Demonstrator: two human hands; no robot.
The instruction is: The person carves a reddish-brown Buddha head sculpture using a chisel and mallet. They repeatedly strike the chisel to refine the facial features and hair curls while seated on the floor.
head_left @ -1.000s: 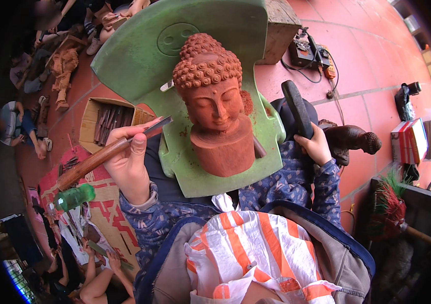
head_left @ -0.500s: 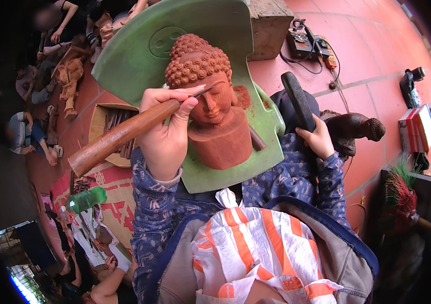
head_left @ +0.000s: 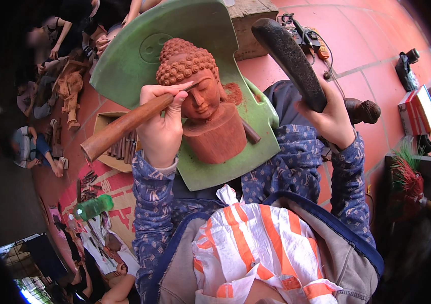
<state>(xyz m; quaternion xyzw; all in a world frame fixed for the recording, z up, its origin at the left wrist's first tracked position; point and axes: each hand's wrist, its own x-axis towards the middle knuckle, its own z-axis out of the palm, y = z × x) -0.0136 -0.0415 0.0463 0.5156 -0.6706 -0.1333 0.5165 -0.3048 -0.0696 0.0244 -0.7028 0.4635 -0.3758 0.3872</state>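
Gripping chisel [head_left: 124, 125], mallet [head_left: 290, 55] raised

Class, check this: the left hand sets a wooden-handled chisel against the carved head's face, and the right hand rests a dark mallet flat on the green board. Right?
Not quite. In the head view the right hand holds the dark mallet raised in the air, above the green board. The rest stands.
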